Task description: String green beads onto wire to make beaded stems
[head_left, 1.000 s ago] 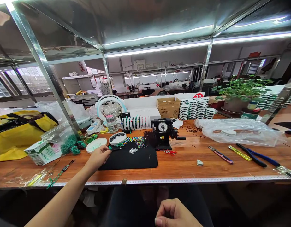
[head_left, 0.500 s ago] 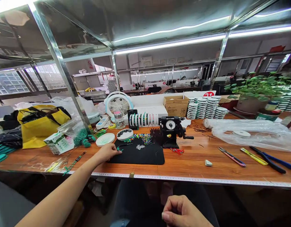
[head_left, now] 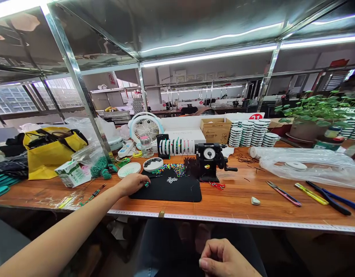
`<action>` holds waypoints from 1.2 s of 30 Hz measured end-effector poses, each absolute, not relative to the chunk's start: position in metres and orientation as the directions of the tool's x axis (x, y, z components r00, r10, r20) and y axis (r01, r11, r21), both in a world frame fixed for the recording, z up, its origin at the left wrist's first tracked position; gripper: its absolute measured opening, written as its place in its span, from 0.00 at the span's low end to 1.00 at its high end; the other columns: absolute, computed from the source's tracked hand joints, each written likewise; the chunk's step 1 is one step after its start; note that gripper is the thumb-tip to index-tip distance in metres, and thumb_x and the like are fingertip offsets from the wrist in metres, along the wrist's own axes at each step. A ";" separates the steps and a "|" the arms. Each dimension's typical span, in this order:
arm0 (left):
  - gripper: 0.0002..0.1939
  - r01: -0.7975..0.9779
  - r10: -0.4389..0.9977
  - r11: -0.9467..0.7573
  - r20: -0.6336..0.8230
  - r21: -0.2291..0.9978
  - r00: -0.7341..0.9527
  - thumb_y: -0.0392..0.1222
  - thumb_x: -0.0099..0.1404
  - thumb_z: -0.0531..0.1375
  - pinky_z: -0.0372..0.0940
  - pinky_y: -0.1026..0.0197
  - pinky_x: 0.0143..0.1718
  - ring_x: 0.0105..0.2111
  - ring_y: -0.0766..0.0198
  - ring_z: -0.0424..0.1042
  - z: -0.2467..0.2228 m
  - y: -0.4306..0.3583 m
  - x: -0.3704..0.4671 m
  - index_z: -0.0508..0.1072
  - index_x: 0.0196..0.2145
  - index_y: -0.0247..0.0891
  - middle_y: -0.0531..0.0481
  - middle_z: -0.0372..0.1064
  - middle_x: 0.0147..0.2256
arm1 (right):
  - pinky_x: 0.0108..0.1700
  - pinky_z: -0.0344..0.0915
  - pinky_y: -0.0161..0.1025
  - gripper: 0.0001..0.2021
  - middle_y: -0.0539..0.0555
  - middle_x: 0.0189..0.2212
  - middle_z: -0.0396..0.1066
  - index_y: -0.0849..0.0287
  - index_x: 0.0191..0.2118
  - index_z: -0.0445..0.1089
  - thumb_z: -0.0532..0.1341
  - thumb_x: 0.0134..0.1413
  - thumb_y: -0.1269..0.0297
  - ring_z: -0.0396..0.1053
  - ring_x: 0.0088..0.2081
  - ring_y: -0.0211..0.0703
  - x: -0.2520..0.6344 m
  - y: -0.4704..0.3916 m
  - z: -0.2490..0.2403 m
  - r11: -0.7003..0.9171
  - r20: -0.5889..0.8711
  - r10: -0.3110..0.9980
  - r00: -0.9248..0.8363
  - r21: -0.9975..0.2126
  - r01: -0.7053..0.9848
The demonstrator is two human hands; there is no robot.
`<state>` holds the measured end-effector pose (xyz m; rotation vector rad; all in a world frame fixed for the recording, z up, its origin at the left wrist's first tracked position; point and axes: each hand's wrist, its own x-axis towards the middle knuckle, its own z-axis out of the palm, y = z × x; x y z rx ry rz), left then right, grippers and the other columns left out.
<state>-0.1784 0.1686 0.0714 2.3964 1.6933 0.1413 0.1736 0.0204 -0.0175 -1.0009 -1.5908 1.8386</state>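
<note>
Our left hand has its grip narrowed on a small green cord-like piece near the front-left corner of the black rectangular mat; we judge the piece light, flexible, best pinched at one end; we cannot tell whether our curled right hand holds anything

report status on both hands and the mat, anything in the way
Left hand at left edge of mat, seemingly pinching a green piece. Right hand curled in front of table, contents unclear. Possible obstacle: loose beads on mat, right of left hand.
</note>
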 end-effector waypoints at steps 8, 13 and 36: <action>0.10 0.911 0.967 -0.234 -0.012 0.339 0.253 0.35 0.54 0.54 0.59 0.63 0.35 0.32 0.60 0.69 0.065 0.169 -0.175 0.74 0.32 0.42 0.51 0.73 0.30 | 0.21 0.50 0.29 0.19 0.49 0.17 0.66 0.62 0.25 0.63 0.64 0.42 0.49 0.56 0.17 0.30 0.164 0.021 -0.017 -0.244 -0.244 0.787 -0.567 -0.967 0.079; 0.06 0.848 0.991 -0.132 0.064 0.513 0.116 0.40 0.56 0.55 0.59 0.63 0.29 0.28 0.60 0.67 0.056 0.148 -0.156 0.69 0.32 0.38 0.49 0.68 0.27 | 0.21 0.46 0.30 0.15 0.46 0.15 0.61 0.62 0.24 0.63 0.63 0.45 0.54 0.53 0.17 0.29 0.164 0.020 -0.008 -0.216 -0.192 0.871 -0.453 -0.976 -0.003; 0.18 -0.301 0.872 0.434 -0.312 0.849 0.376 0.54 0.58 0.60 0.38 0.66 0.18 0.14 0.73 0.40 0.005 0.006 0.001 0.68 0.21 0.36 0.60 0.46 0.11 | 0.34 0.63 0.34 0.08 0.53 0.26 0.69 0.64 0.21 0.75 0.70 0.38 0.64 0.66 0.30 0.38 0.163 0.010 0.024 -0.270 -0.139 0.919 -0.368 -0.902 -0.335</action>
